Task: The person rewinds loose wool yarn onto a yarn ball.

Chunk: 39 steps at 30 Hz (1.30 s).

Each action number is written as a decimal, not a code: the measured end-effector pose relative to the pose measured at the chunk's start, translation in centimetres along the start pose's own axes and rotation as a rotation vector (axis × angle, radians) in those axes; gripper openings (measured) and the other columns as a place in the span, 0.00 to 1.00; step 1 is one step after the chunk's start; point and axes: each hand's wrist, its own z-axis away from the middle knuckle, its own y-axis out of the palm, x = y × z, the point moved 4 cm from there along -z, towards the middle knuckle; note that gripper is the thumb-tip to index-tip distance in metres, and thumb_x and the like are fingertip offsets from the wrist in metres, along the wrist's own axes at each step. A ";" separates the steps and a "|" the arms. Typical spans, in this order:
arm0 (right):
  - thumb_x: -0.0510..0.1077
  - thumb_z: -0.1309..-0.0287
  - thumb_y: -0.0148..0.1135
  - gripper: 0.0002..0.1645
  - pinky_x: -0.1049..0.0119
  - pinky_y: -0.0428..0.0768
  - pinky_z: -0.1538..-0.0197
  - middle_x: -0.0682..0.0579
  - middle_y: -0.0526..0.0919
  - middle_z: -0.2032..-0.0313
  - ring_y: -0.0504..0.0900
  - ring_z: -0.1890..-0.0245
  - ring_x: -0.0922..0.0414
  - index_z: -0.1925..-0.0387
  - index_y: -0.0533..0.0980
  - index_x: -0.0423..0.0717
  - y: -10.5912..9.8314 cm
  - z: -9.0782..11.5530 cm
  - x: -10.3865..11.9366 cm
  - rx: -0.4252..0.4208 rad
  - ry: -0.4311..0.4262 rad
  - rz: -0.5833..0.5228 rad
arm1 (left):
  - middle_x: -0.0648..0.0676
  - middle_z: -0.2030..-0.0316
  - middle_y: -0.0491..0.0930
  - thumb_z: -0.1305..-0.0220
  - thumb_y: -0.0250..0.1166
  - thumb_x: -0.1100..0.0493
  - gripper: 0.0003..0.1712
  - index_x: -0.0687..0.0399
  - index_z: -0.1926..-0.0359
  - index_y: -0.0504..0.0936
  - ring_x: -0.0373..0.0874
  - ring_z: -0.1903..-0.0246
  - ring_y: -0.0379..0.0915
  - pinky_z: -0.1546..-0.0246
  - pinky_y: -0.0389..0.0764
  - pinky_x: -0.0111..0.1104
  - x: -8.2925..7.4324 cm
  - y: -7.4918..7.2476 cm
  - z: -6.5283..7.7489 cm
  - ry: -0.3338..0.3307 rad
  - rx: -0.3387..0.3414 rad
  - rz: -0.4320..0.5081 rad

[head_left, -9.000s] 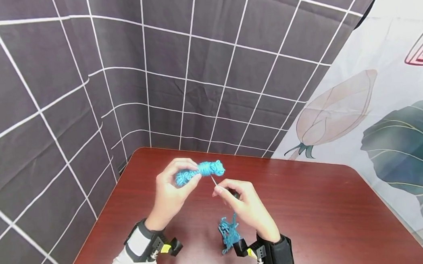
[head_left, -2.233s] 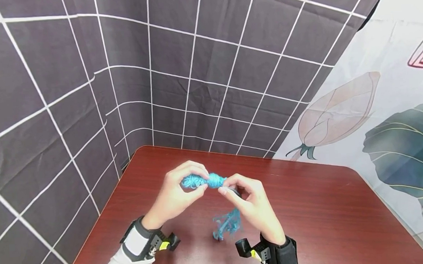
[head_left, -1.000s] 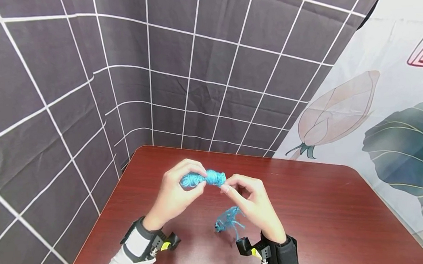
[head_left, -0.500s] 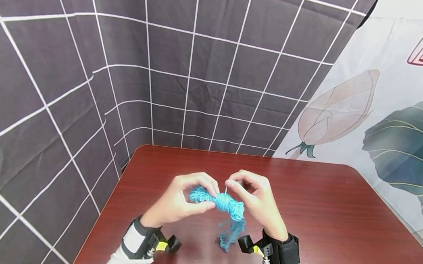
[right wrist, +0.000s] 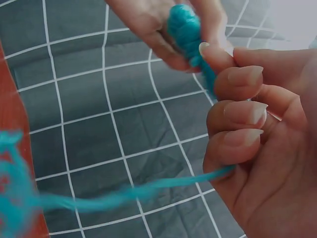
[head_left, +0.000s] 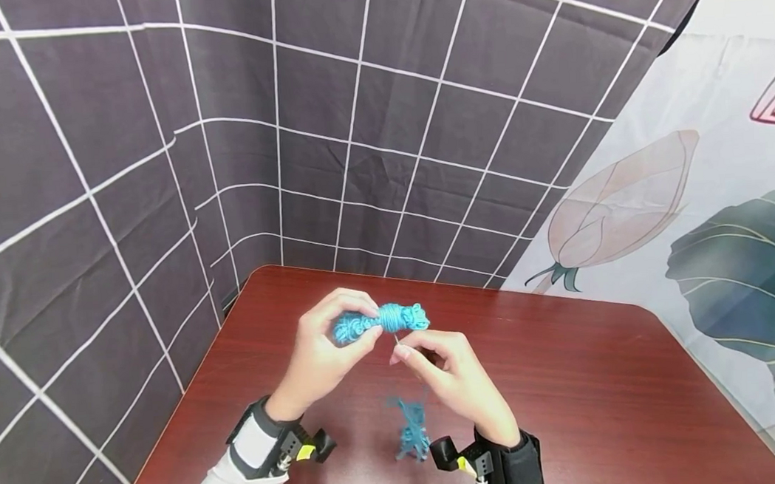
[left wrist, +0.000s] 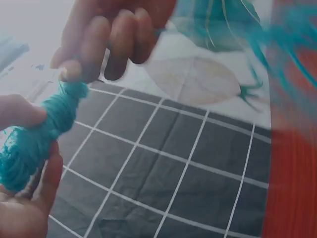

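Note:
A bundle of blue yarn [head_left: 402, 317], wrapped tightly round its middle with loops at the ends, is held above the table by my left hand [head_left: 319, 353], fingers on top and thumb below. In the left wrist view, the bundle [left wrist: 58, 116] slants up toward the other hand. My right hand [head_left: 452, 371] pinches a short taut strand [head_left: 396, 339] just below the wrapped part. From under its curled fingers, the strand's tail [right wrist: 138, 192] runs out in the right wrist view. A loose tangle of the same yarn [head_left: 412, 429] hangs or lies below the right hand; I cannot tell which.
The reddish-brown table [head_left: 556, 380] extends under both hands. A dark grey cloth with white grid lines [head_left: 382, 161] stands behind and to the left. At the right hangs a white cloth with leaf and bud prints [head_left: 619, 220].
The right hand has come from the far side of the bundle to its near side with the strand. The bundle has risen and levelled from its tilt, and the loose tangle has swung.

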 end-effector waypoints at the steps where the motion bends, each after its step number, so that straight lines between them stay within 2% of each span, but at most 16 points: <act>1: 0.34 0.44 0.58 0.06 0.74 0.67 0.82 0.53 0.76 0.82 0.66 0.83 0.64 0.73 0.80 0.43 -0.1 0.0 0.1 -0.003 0.002 0.007 | 0.62 0.66 0.78 0.58 0.67 0.77 0.13 0.67 0.68 0.79 0.48 0.63 0.73 0.63 0.78 0.30 0.0 0.0 0.0 -0.005 -0.001 -0.044; 5: 0.36 0.44 0.60 0.04 0.71 0.66 0.84 0.55 0.75 0.81 0.65 0.83 0.65 0.73 0.79 0.45 -0.5 -0.1 0.9 -0.017 0.010 0.010 | 0.58 0.66 0.79 0.57 0.68 0.73 0.11 0.62 0.68 0.80 0.44 0.63 0.73 0.64 0.78 0.35 0.3 0.1 0.1 -0.045 0.045 -0.175; 9: 0.35 0.45 0.60 0.03 0.65 0.62 0.85 0.53 0.70 0.84 0.62 0.85 0.63 0.73 0.78 0.43 -1.1 -0.2 1.8 -0.060 0.012 0.013 | 0.55 0.66 0.79 0.56 0.68 0.72 0.10 0.60 0.69 0.80 0.41 0.63 0.73 0.64 0.78 0.36 0.5 0.4 0.2 -0.076 0.140 -0.208; 12: 0.33 0.46 0.60 0.03 0.66 0.63 0.85 0.50 0.72 0.84 0.63 0.85 0.63 0.72 0.78 0.41 -1.6 -0.3 2.1 -0.105 0.027 0.032 | 0.54 0.67 0.78 0.56 0.68 0.72 0.11 0.58 0.70 0.80 0.41 0.64 0.73 0.65 0.79 0.35 0.5 0.8 0.4 -0.076 0.233 -0.153; 16: 0.31 0.47 0.60 0.04 0.70 0.67 0.83 0.48 0.77 0.82 0.68 0.84 0.63 0.72 0.79 0.40 -1.9 -0.3 2.2 -0.119 0.039 0.038 | 0.55 0.67 0.79 0.55 0.68 0.72 0.11 0.59 0.68 0.79 0.42 0.64 0.73 0.63 0.80 0.35 0.4 1.2 0.6 -0.067 0.368 0.004; 18: 0.31 0.46 0.59 0.04 0.71 0.68 0.82 0.49 0.78 0.81 0.69 0.83 0.62 0.72 0.78 0.40 -1.9 -0.2 2.2 -0.099 0.045 0.021 | 0.56 0.67 0.79 0.54 0.68 0.72 0.11 0.60 0.67 0.79 0.43 0.63 0.74 0.62 0.80 0.35 0.2 1.3 0.6 -0.054 0.408 0.084; 20: 0.31 0.45 0.58 0.05 0.72 0.69 0.81 0.51 0.77 0.81 0.69 0.83 0.62 0.72 0.78 0.40 -1.9 -0.2 2.1 -0.073 0.059 0.000 | 0.57 0.67 0.79 0.54 0.67 0.73 0.11 0.61 0.67 0.78 0.44 0.63 0.74 0.63 0.80 0.35 0.2 1.3 0.6 -0.037 0.416 0.148; 24: 0.30 0.43 0.55 0.07 0.73 0.70 0.80 0.52 0.76 0.81 0.70 0.82 0.62 0.71 0.78 0.42 -1.7 -0.1 2.0 -0.026 0.079 -0.050 | 0.60 0.67 0.78 0.53 0.65 0.76 0.11 0.65 0.66 0.77 0.49 0.63 0.73 0.65 0.80 0.34 0.1 1.0 0.4 -0.026 0.357 0.271; 28: 0.26 0.45 0.54 0.09 0.72 0.69 0.80 0.50 0.74 0.82 0.69 0.81 0.62 0.71 0.76 0.40 -1.5 -0.2 2.0 -0.013 0.050 -0.050 | 0.63 0.66 0.77 0.54 0.63 0.80 0.11 0.69 0.67 0.76 0.53 0.63 0.72 0.64 0.80 0.31 0.2 0.6 0.3 -0.062 0.232 0.341; 30: 0.26 0.45 0.54 0.08 0.72 0.68 0.81 0.47 0.73 0.83 0.67 0.83 0.62 0.72 0.76 0.38 -1.4 -0.3 2.1 -0.004 0.037 -0.035 | 0.64 0.66 0.77 0.54 0.63 0.81 0.12 0.71 0.66 0.76 0.53 0.63 0.72 0.63 0.80 0.29 0.2 0.5 0.3 -0.073 0.159 0.312; 32: 0.26 0.45 0.53 0.08 0.72 0.68 0.82 0.46 0.71 0.85 0.67 0.84 0.61 0.72 0.76 0.36 -1.2 -0.3 2.2 0.007 0.022 -0.030 | 0.65 0.66 0.77 0.55 0.63 0.81 0.12 0.72 0.66 0.76 0.52 0.62 0.73 0.62 0.79 0.27 0.2 0.3 0.2 -0.071 0.088 0.243; 34: 0.26 0.44 0.53 0.08 0.72 0.69 0.81 0.46 0.74 0.84 0.68 0.85 0.59 0.73 0.77 0.35 -1.0 -0.4 2.3 0.021 0.026 -0.030 | 0.66 0.66 0.76 0.56 0.64 0.81 0.12 0.72 0.66 0.76 0.51 0.62 0.72 0.61 0.78 0.25 0.3 0.2 0.2 -0.068 0.034 0.174; 36: 0.28 0.43 0.54 0.09 0.72 0.69 0.81 0.48 0.74 0.84 0.67 0.86 0.58 0.74 0.77 0.38 -0.9 -0.4 2.4 0.028 0.020 -0.022 | 0.66 0.66 0.76 0.57 0.65 0.81 0.12 0.73 0.67 0.77 0.51 0.62 0.72 0.61 0.77 0.25 0.3 0.1 0.2 -0.062 0.000 0.110; 39: 0.30 0.43 0.55 0.08 0.73 0.70 0.81 0.50 0.77 0.80 0.70 0.84 0.55 0.74 0.77 0.40 -1.0 -0.3 2.2 0.020 0.035 -0.027 | 0.64 0.66 0.76 0.57 0.66 0.79 0.12 0.70 0.68 0.77 0.49 0.62 0.72 0.63 0.77 0.26 0.3 0.1 0.2 -0.073 -0.003 0.017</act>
